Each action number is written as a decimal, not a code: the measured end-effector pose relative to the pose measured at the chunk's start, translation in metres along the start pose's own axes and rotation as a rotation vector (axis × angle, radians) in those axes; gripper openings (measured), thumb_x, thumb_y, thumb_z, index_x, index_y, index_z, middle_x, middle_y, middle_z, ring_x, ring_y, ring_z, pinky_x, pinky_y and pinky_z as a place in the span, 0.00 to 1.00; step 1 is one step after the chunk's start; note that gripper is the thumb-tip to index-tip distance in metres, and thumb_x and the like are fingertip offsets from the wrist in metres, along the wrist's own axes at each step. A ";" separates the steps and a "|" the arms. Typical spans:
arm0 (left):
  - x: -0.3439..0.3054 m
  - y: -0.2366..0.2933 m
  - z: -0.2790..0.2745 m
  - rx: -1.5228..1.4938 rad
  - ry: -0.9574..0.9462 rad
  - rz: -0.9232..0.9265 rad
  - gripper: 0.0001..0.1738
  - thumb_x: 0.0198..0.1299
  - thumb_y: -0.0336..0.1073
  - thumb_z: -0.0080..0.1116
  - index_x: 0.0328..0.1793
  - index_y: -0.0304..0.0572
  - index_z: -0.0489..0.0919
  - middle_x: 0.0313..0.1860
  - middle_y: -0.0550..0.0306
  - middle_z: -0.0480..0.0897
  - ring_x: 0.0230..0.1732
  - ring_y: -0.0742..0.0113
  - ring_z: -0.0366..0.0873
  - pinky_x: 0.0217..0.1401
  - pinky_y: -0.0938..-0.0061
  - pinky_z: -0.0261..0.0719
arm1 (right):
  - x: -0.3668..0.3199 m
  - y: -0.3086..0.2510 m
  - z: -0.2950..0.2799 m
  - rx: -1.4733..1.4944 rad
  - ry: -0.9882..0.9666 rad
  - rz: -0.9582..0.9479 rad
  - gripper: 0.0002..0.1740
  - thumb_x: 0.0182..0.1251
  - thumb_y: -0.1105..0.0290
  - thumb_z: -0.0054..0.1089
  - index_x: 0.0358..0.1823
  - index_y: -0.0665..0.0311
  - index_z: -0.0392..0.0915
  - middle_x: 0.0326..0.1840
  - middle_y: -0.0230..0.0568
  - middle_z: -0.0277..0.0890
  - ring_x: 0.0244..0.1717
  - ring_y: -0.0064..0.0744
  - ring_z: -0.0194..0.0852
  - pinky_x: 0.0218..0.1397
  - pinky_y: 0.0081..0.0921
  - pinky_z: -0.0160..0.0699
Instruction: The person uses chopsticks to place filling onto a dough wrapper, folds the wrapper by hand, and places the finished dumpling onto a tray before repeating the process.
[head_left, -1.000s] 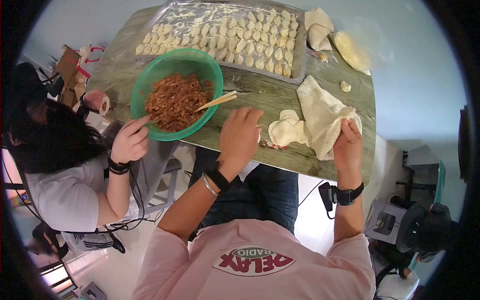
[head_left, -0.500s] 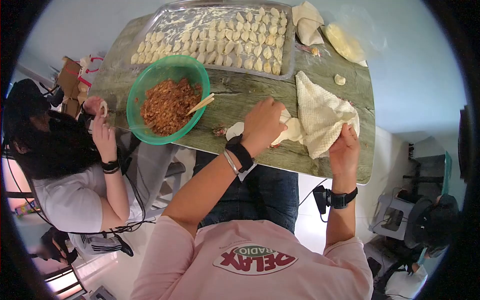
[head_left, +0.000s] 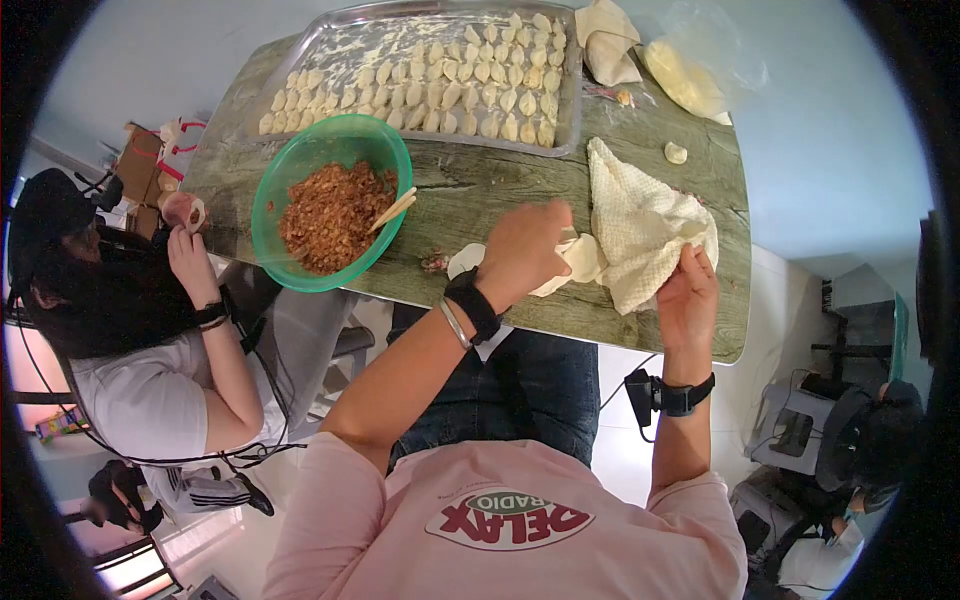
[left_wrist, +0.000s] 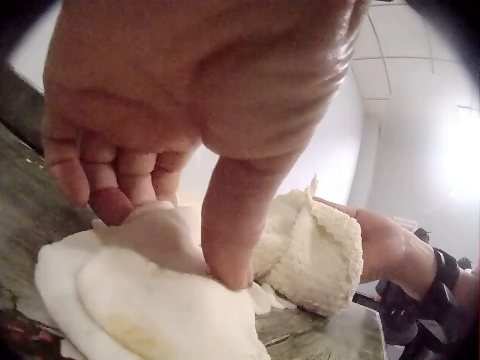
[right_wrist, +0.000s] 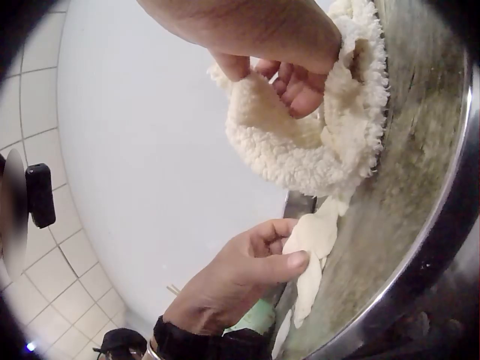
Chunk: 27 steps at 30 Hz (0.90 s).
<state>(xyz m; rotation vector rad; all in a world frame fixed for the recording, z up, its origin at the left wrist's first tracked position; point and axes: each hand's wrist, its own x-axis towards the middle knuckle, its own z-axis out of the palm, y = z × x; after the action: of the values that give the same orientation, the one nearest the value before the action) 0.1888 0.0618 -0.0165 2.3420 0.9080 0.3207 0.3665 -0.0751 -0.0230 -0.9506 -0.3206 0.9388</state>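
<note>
My left hand (head_left: 525, 252) pinches a stack of round, flat dumpling wrappers (left_wrist: 165, 307). Its thumb lies on the near side of the dough and the fingers curl over the far side. One pale wrapper (head_left: 464, 260) lies left of that wrist, partly covered by it. Beside the stack, a cream textured towel (head_left: 640, 235) spreads over the table, overlapping the end of the row of wrappers. My right hand (head_left: 688, 300) grips the towel's near right edge and holds it raised in a fold (right_wrist: 277, 161).
A green bowl of meat filling (head_left: 335, 215) with chopsticks (head_left: 393, 210) stands left. Behind it, a metal tray (head_left: 570, 120) carries rows of dumplings. A dough piece (head_left: 676, 153), a folded cloth (head_left: 606, 45) and a bag (head_left: 690, 80) lie right. Another person (head_left: 150, 370) sits left, holding a wrapper.
My left hand has moved right, from near the bowl onto the wrapper stack. The right hand keeps the towel edge lifted. The other person's hand has drawn back from the bowl.
</note>
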 end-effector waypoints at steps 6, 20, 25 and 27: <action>-0.003 -0.009 0.003 0.008 0.026 0.105 0.18 0.34 0.37 0.71 0.32 0.42 0.77 0.32 0.53 0.79 0.37 0.52 0.76 0.39 0.61 0.72 | -0.003 -0.003 0.011 0.029 0.043 -0.001 0.03 0.67 0.71 0.50 0.36 0.60 0.72 0.41 0.31 0.76 0.43 0.24 0.75 0.49 0.26 0.73; -0.006 -0.024 -0.006 -1.561 -0.045 -0.388 0.15 0.60 0.35 0.57 0.50 0.34 0.74 0.46 0.52 0.80 0.46 0.65 0.79 0.51 0.73 0.77 | 0.002 0.000 -0.001 -0.022 0.021 0.004 0.17 0.68 0.70 0.48 0.56 0.66 0.67 0.55 0.39 0.71 0.56 0.31 0.70 0.61 0.31 0.67; -0.013 -0.024 -0.003 -2.020 -0.016 -0.375 0.20 0.64 0.39 0.52 0.59 0.38 0.69 0.56 0.53 0.75 0.56 0.64 0.74 0.61 0.67 0.71 | 0.003 0.002 0.007 -0.312 0.018 -0.063 0.16 0.66 0.73 0.52 0.54 0.67 0.68 0.52 0.38 0.73 0.55 0.29 0.70 0.61 0.30 0.65; -0.018 -0.019 -0.005 -2.102 0.025 -0.383 0.21 0.65 0.40 0.50 0.60 0.39 0.67 0.58 0.54 0.74 0.58 0.64 0.72 0.63 0.66 0.70 | -0.002 0.005 0.025 -0.796 0.140 -0.535 0.17 0.63 0.75 0.54 0.53 0.67 0.70 0.46 0.37 0.74 0.51 0.27 0.70 0.58 0.28 0.66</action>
<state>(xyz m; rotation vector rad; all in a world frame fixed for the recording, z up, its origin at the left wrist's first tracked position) 0.1627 0.0633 -0.0241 0.2288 0.4152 0.6475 0.3474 -0.0619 -0.0127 -1.5413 -0.8162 0.2255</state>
